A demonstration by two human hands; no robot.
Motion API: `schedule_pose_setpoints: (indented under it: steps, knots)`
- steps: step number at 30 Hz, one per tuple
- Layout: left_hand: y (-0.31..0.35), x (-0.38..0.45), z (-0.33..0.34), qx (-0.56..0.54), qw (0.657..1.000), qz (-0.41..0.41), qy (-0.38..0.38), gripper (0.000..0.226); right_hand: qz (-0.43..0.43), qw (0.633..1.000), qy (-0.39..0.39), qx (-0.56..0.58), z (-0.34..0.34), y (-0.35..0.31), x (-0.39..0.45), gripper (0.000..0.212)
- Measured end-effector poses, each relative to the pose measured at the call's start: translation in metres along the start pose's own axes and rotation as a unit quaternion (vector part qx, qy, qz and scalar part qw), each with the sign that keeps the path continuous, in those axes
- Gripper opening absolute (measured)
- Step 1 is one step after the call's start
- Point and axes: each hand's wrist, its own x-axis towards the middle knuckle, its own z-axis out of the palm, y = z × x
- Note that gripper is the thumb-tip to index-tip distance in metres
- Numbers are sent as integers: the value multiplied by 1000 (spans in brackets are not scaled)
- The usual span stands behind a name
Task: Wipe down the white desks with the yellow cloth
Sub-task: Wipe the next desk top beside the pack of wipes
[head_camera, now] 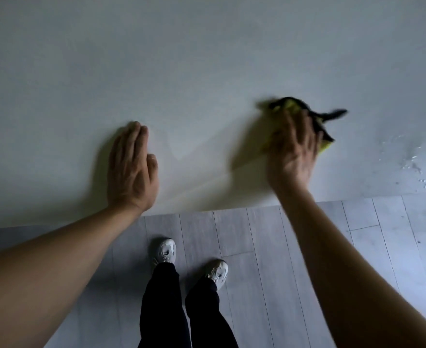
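Counting what lies before me: one white, smooth-topped table, one crumpled yellow cloth with dark folds, two bare hands, two pale sneakers and one patch of water droplets.

My left hand lies flat at about eight o'clock on the table, palm down, fingers straight and pressed together, released and grasping nothing; the forearm runs back toward seven o'clock.

My right hand sits at about three o'clock, palm down on the yellow cloth, fingers spread over it and pressing it onto the table. The hand and cloth are blurred, so I cannot tell whether the fingertips curl around the fabric. The cloth shows beyond the hand at twelve and two o'clock, and a dark strip trails off toward three.

The droplets glisten just right of the cloth, near the table's front edge. Below that edge runs a grey plank floor, where my sneakers and dark trouser legs stand at six o'clock. Light is dim and shadows fall left of both hands.
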Motion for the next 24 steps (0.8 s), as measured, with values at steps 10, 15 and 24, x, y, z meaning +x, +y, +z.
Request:
schedule_pose_setpoints:
  steps: [10,15,24]
  knots:
    - [-5,-4,4,6,999,16,31,54,-197,976,-85,48,61,-165,-35,53]
    - [-1,-2,0,-7,1000,4,9,55,-258,959,-109,46,54,-134,-14,54]
    - [4,1,-5,-11,1000,-11,-22,60,107,992,48,-53,28,-31,48,59]
